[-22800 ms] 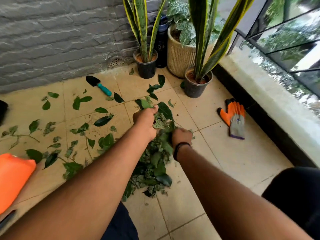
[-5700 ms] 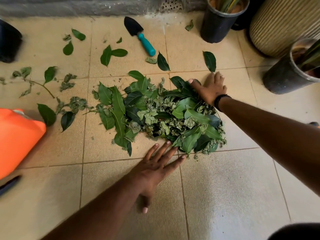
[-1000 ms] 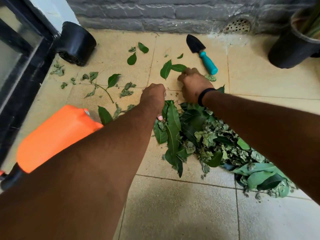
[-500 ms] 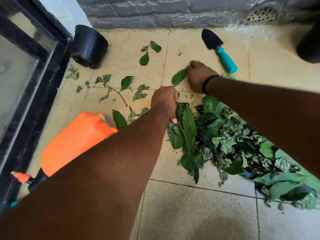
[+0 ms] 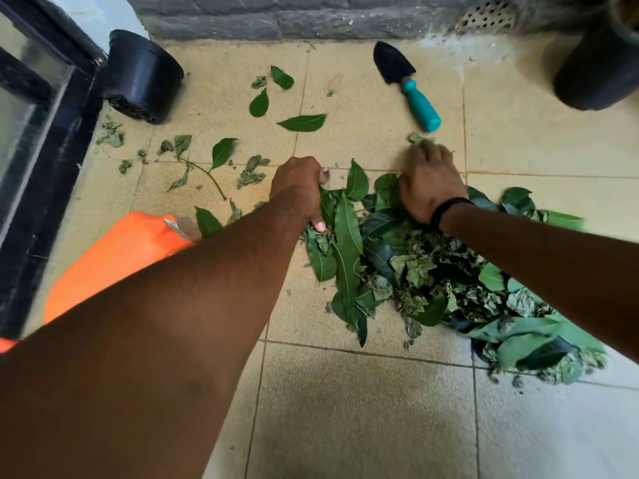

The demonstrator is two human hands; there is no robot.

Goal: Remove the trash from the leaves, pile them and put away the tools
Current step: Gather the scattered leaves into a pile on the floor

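The floor is square beige matt tiles (image 5: 363,402) with thin dark grout lines, ending at a grey rough stone-block wall (image 5: 276,19) that has a round perforated drain cover (image 5: 489,15) at its foot. A black-framed glass door (image 5: 38,140) runs down the far side from the left hand's knuckles.

The left hand (image 5: 299,188) is curled, its fingers folded round long green leaves at the near edge of the heaped pile of green and dried crumpled leaves (image 5: 432,271). The right hand (image 5: 428,181), a black band at its wrist, lies palm-down on the pile's far edge, fingers bent and close together over a small crumpled leaf (image 5: 415,138); whether they pinch it cannot be told.

Just beyond those fingertips lies the black-bladed trowel with a teal handle (image 5: 411,88). Loose scattered green leaves (image 5: 301,122) lie beyond the left knuckles, near a tipped black plastic pot (image 5: 145,74). An orange plastic container (image 5: 114,257) sits beside the left forearm
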